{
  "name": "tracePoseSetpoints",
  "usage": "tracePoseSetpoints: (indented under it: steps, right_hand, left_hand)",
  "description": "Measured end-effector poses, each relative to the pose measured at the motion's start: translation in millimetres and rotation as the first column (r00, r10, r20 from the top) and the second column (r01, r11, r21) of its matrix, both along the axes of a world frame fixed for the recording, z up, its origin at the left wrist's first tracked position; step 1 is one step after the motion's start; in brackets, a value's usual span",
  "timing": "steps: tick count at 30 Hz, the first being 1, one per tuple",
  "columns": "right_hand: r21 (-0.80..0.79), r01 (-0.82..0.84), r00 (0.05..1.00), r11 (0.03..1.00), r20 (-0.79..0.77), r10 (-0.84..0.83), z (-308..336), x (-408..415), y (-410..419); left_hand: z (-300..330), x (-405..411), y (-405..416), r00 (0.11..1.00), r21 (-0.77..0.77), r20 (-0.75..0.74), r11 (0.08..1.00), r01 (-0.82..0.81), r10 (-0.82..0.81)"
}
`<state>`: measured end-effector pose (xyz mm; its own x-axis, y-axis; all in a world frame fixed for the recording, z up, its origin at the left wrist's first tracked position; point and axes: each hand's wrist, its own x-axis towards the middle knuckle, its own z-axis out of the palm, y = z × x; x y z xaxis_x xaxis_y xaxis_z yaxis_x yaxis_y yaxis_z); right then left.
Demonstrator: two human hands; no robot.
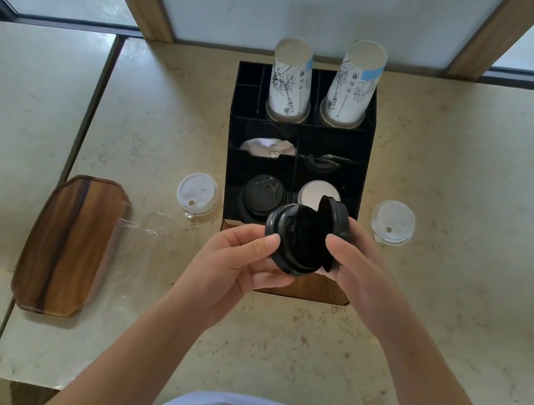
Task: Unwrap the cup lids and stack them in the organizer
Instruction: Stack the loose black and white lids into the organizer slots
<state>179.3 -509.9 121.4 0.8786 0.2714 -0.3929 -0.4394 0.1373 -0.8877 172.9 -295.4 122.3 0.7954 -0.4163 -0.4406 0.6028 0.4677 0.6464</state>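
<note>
Between both hands (pixel 236 260), black lids (pixel 301 238) (unlabelled)

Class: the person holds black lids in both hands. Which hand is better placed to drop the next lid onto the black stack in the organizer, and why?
Left, probably. The left hand holds its black lid directly before the black stack in the organizer; the right hand sits before the white lids' slot.

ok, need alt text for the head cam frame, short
Two bare hands, left hand and right hand, hold a small stack of black lids above the front of a black organizer on a marble counter. The organizer holds two paper cup stacks; a white lid lies on each side, and a wooden tray sits left.
</note>
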Motion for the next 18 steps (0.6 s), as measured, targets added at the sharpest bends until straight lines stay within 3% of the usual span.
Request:
tracePoseSetpoints:
  steps: [3,5,9,14,18]
  right_hand:
    - [-0.068,-0.026,0.999,0.997,0.046,0.029,6,-3,0]
    - [-0.211,-0.051,0.989,0.976,0.127,0.079,10,-5,1]
    - [-0.672,0.007,0.924,0.74,0.287,0.252,15,-6,8]
    - [-0.764,0.022,0.913,0.644,0.278,0.298,18,-5,13]
    - [-0.768,-0.008,0.898,0.641,0.276,0.342,20,-5,14]
  left_hand:
    - [1,-3,1,1.0,-0.024,-0.004,1.0,-0.005,0.004]
    - [1,-5,2,1.0,-0.034,-0.008,0.999,-0.01,0.009]
    - [1,-7,3,1.0,0.048,-0.005,0.999,-0.002,0.003]
    - [-1,-10,2,1.0,0.03,0.01,1.0,0.009,-0.009]
    - [-2,-12,3,0.999,-0.015,0.044,0.999,0.03,-0.029]
